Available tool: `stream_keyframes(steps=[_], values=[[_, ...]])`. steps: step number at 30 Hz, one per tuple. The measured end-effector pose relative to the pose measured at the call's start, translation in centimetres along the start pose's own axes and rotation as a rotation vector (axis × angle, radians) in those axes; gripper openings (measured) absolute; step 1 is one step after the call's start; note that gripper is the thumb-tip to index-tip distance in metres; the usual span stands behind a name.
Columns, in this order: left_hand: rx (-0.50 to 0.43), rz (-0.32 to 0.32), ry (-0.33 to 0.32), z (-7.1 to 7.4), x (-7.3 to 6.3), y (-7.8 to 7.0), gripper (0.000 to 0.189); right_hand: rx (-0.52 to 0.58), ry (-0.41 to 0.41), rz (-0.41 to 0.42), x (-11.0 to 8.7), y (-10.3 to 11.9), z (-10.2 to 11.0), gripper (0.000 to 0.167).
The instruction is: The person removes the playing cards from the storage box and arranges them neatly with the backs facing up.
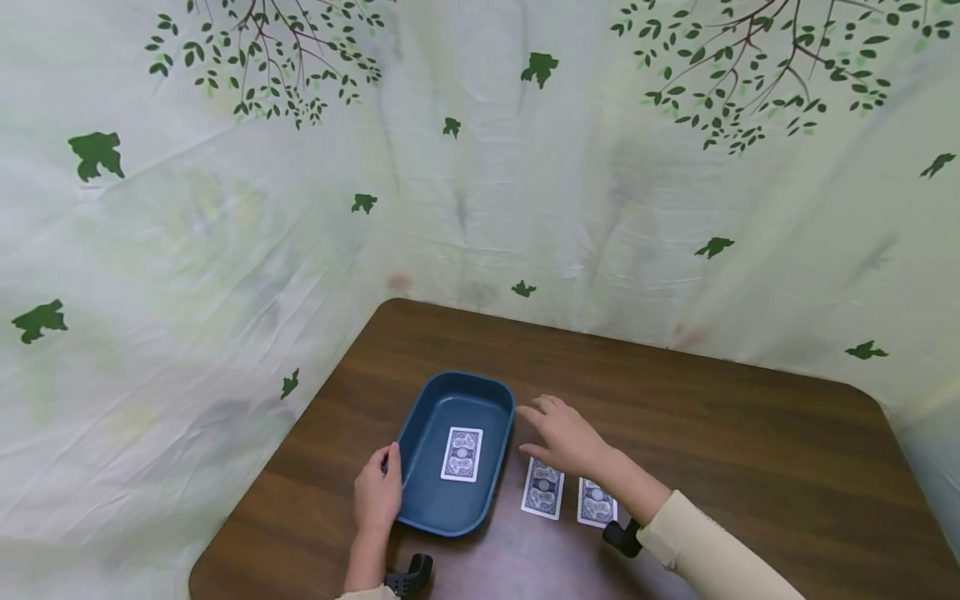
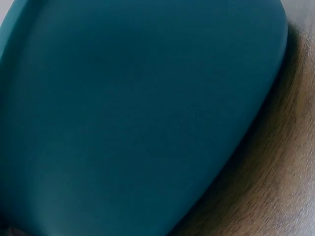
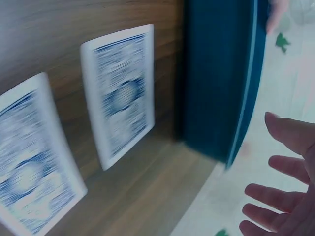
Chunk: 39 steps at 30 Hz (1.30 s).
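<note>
A blue tray (image 1: 422,506) sits on the table with one patterned playing card (image 1: 461,455) lying back up on its floor. At its left rim my left hand (image 1: 377,490) grips the edge, thumb toward the inside. The tray's smooth outer surface (image 2: 142,118) fills most of the left wrist view, where the hand barely shows. My right hand (image 1: 566,435) hovers just right of the tray, fingers spread and holding nothing. Below it a second playing card (image 1: 542,492) lies on the table, its top edge hidden by the hand. A third card (image 1: 596,505) is partly covered by the right forearm.
The brown wooden table (image 1: 712,417) has rounded corners and extends far to the right. Behind it and on the left hangs a pale cloth backdrop (image 1: 480,208) printed with leaves and branches. Black wrist cameras (image 1: 622,540) are strapped to both wrists.
</note>
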<state>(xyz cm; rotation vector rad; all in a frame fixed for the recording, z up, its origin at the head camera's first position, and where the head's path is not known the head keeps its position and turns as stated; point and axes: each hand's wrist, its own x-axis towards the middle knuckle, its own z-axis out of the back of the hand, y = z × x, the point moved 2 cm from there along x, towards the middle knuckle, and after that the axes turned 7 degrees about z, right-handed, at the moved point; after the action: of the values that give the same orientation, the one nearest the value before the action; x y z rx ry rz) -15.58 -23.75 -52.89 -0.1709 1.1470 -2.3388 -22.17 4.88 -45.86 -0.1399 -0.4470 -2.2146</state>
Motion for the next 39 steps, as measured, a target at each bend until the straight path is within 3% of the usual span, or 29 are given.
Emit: stream_keyframes(steps=[5,13,21,30,39], values=[[-0.008,-0.006,-0.004,-0.1,0.1,0.0,0.056,-0.013,0.047,0.043,2.6,1.5,-0.7,0.056],[-0.018,0.005,-0.005,0.0,0.0,0.2,0.056,0.062,0.212,0.031,5.4,3.7,-3.6,0.062],[-0.023,-0.001,-0.004,0.0,0.2,0.2,0.057,0.029,0.350,0.016,6.8,4.5,-7.3,0.069],[-0.031,0.004,-0.007,-0.3,0.2,0.3,0.056,-0.075,0.475,-0.056,7.9,4.9,-9.0,0.078],[-0.032,0.012,-0.004,-0.2,0.3,0.2,0.057,-0.107,0.493,-0.071,8.4,5.1,-9.9,0.076]])
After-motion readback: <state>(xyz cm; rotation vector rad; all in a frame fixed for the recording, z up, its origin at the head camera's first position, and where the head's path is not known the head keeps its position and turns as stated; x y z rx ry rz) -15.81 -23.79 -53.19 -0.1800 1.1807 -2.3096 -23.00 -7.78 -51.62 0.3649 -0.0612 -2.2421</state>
